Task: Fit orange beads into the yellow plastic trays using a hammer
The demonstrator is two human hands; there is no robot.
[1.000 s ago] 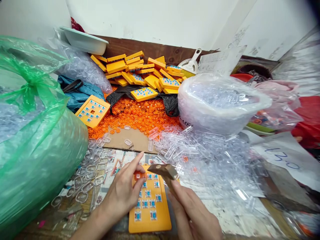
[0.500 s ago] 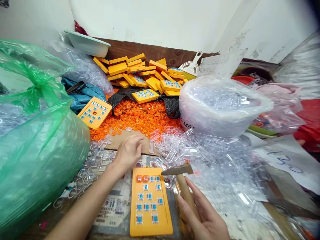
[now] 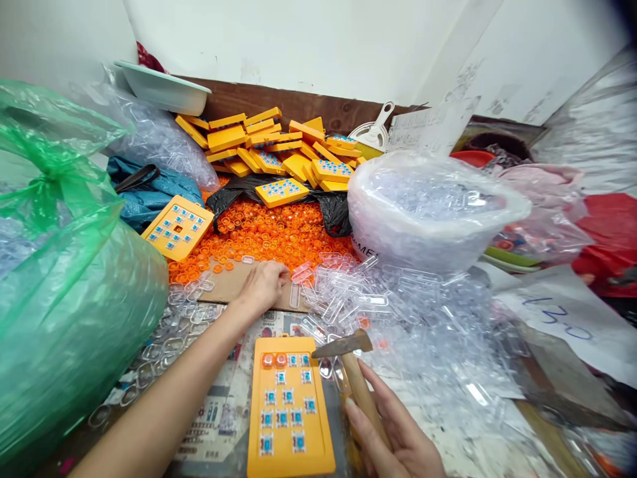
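Observation:
My right hand (image 3: 398, 425) is wrapped round the wooden handle of a hammer (image 3: 355, 378), whose metal head tilts over the upper right edge of a yellow panel (image 3: 288, 458). Flat on the work surface, the panel carries several blue switches (image 3: 282, 417) and two orange keycaps (image 3: 275, 360) side by side at its top left. My left hand (image 3: 263, 285) reaches past the panel to a piece of cardboard (image 3: 219, 292), fingers curled in, by the front of a heap of orange keycaps (image 3: 269, 232). Whatever its fingertips hold, if anything, is hidden.
A green plastic bag (image 3: 84, 332) bulges on the left. Clear plastic pieces (image 3: 398, 312) are heaped at the right, before a full white bag (image 3: 428, 226). Stacked yellow panels (image 3: 226, 138) lie behind the keycaps; another panel (image 3: 178, 228) leans at the left.
The view has shifted slightly, so most things sit further left. My left hand has moved a little further right over the cardboard. The hammer remains in my right hand.

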